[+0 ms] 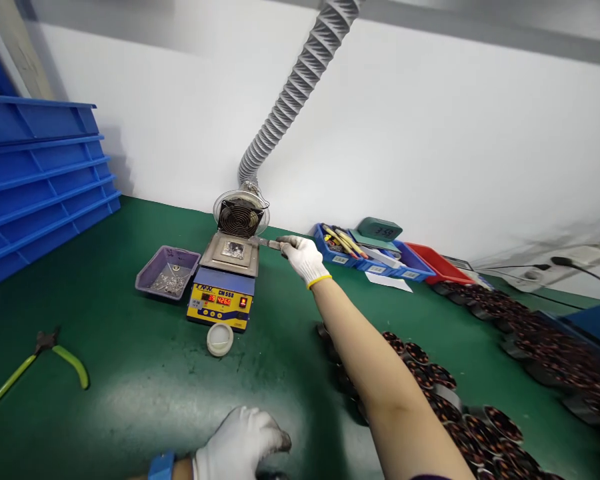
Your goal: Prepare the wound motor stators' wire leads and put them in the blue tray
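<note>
My right hand [304, 257], in a white glove, reaches out to a small solder pot [230, 267] and grips a thin metal tool [267, 243] whose tip points at the pot's square basin. The pot has a blue and yellow front with a red digital display. My left hand [240, 443], also gloved, rests on the green mat at the near edge with its fingers curled under; I cannot see anything in it. A blue band sits on that wrist.
A purple tray [153, 267] of small metal bits stands left of the pot, a white round lid [220, 339] in front. Green-handled pliers [55, 353] lie far left. Stacked blue crates [35, 173], a grey extraction hose [295, 87], blue bins [375, 257] and several copper-wound coils [440, 393] surround.
</note>
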Action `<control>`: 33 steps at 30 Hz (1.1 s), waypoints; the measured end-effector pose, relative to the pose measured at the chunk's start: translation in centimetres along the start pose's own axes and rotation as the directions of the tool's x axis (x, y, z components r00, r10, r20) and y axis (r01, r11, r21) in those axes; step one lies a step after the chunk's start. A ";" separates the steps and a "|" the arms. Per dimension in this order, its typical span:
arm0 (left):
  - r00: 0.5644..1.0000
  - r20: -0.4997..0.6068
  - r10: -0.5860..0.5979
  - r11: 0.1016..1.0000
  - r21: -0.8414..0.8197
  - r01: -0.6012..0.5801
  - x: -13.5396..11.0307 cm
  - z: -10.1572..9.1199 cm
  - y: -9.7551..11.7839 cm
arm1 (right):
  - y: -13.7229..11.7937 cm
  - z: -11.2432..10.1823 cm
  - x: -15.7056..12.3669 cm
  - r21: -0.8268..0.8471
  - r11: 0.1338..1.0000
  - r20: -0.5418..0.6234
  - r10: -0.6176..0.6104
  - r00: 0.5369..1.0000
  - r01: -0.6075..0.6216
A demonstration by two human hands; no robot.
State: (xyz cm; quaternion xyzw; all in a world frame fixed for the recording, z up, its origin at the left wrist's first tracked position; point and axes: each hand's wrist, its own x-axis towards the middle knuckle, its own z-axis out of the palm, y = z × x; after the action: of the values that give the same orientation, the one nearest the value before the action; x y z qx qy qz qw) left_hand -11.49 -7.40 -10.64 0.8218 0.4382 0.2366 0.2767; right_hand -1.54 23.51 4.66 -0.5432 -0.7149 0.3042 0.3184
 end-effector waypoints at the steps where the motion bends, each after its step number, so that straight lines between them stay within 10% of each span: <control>1: 1.000 -0.015 -0.027 0.999 -0.030 0.026 -0.2 -0.3 0.4 | -0.1 -0.4 -1.0 -0.038 0.999 -0.020 -0.005 1.000 0.004; 12: 0.989 -0.056 -0.134 0.981 -0.149 0.125 -0.5 -1.4 2.1 | -1.6 -1.5 -5.3 -0.222 0.975 -0.001 0.002 1.000 -0.002; 33: 0.992 -0.061 -0.108 0.990 -0.098 0.101 -0.5 -1.5 1.9 | -2.2 1.8 -5.8 -0.012 1.000 -0.029 -0.017 0.999 0.016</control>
State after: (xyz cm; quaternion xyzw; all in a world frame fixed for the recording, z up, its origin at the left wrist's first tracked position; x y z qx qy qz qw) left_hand -11.53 -8.36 -8.35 0.7754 0.4779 0.2693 0.3127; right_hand -3.02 17.18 4.59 -0.5435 -0.7164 0.2895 0.3281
